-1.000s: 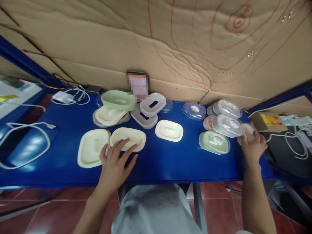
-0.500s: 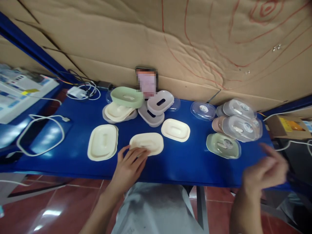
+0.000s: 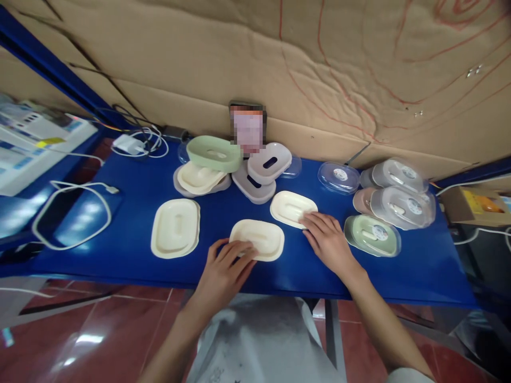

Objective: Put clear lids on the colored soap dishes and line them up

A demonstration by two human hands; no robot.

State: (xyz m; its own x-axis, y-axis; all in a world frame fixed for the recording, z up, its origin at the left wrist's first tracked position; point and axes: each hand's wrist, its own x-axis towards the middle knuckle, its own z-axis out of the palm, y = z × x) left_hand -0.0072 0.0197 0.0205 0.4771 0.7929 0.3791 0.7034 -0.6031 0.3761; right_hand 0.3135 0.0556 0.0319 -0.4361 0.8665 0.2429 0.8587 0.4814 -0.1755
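The left hand (image 3: 223,266) is lying flat, fingers spread and open, with its fingertips resting on the near left edge of a cream tray (image 3: 257,239) at the middle of the blue table (image 3: 131,250); it is gripping nothing. The right hand (image 3: 327,242) is likewise lying open, palm down, its fingertips touching the near right edge of a second cream tray (image 3: 291,207), which is sitting just beyond and to the right of the first. A third cream tray (image 3: 175,227) is lying to the left, apart from both hands. Just right of the right hand, a green dish under a clear lid (image 3: 372,235) is resting on the table, with a cluster of lidded dishes (image 3: 399,197) beyond it. At the far middle, a green tub (image 3: 213,153) is sitting on a heap of cream and grey pieces, grey slotted lids (image 3: 263,170) leaning beside it. A white cable (image 3: 72,213) is looping at the far left. A cardboard sheet (image 3: 279,64) is standing behind the table.
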